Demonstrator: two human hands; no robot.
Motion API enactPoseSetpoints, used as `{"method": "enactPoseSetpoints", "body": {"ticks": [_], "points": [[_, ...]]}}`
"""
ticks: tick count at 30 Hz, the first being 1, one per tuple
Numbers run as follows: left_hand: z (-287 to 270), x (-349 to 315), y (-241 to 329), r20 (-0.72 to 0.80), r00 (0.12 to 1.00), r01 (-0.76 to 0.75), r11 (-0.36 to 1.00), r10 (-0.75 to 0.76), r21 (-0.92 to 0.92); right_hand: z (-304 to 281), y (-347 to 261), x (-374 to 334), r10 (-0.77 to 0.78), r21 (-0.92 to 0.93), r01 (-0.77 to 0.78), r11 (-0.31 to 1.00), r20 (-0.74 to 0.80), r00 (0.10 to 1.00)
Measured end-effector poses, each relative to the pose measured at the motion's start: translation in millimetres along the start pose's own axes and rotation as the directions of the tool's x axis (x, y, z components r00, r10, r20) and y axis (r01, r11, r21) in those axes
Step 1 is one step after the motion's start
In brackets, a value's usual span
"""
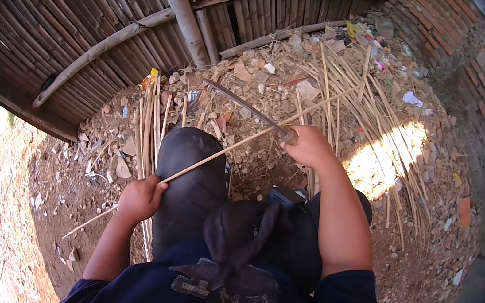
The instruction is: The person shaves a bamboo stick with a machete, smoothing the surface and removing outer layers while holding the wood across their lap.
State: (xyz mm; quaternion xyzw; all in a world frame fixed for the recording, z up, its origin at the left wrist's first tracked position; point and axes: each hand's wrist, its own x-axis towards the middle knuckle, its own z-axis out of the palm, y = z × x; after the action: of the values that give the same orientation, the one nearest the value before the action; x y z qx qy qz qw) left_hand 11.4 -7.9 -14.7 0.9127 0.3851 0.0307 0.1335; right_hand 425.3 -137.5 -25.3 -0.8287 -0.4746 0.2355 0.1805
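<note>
My left hand (140,198) is closed round a long thin bamboo strip (217,155), in front of my left knee. The strip slants up to the right across my lap, and its lower end sticks out behind the hand. My right hand (307,147) grips the handle of a long-bladed knife (243,105), whose dark blade points up and to the left. Near the handle, the blade and the strip cross. Whether they touch I cannot tell. Most of the handle is hidden in my fist.
Pale bamboo strips (376,124) lie on the rubble-strewn ground to the right, and another bundle (147,129) lies by my left knee. A bamboo wall (82,11) stands ahead, a brick wall (482,80) at the right. A dark boxy object (287,197) sits between my knees.
</note>
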Motion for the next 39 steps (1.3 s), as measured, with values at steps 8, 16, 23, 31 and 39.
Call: {"method": "enactPoseSetpoints", "body": {"ticks": [8,16,23,31,39], "points": [[-3,0,3,0.020,0.999,0.040,0.999,-0.041,0.028,-2,-2,3,-0.011,0.100,0.006,0.995,0.047,0.999],[0,-1,-1,0.013,0.999,0.029,1.000,-0.029,0.002,1,1,5,-0.010,0.122,0.005,0.993,0.046,0.999],[-2,0,1,0.015,0.999,0.031,0.999,-0.031,-0.004,0,0,4,-0.021,0.140,0.016,0.990,0.035,0.999],[-5,-1,4,0.012,0.999,0.040,0.999,-0.040,-0.001,0,2,6,-0.010,0.135,-0.002,0.991,0.089,0.996],[-5,-2,1,0.039,0.998,0.056,0.998,-0.056,0.013,3,2,3,-0.050,0.105,0.048,0.993,0.020,0.999]]}}
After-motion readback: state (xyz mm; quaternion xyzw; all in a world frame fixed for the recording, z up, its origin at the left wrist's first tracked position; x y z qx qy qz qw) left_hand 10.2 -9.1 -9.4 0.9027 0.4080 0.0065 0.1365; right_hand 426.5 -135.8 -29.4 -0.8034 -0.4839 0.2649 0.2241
